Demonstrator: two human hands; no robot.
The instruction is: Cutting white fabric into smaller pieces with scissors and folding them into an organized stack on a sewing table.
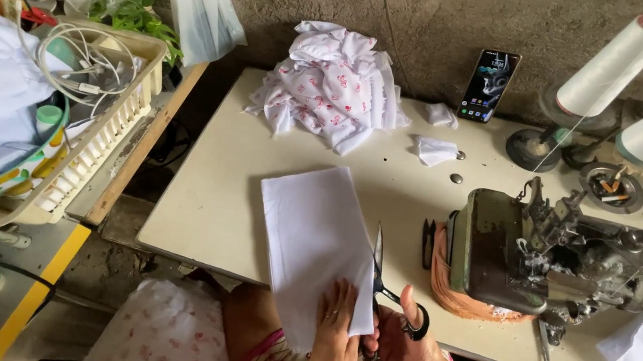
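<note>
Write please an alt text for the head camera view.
A person's right hand cuts a white cloth with scissors while the left hand presses it onto a cream table, beside a sewing machine.

Cream table [215, 207]: white cloth sheet [313, 239] under the left fingers; sewing machine [539, 255] beyond the right fingers; printed fabric pile [331, 84] and phone [489, 84] farther ahead.

Three thread cones [618, 62] stand at the right, a fourth at the left. One overlocker [548, 253], one phone [488, 85], one pair of scissors [390, 288].
</note>
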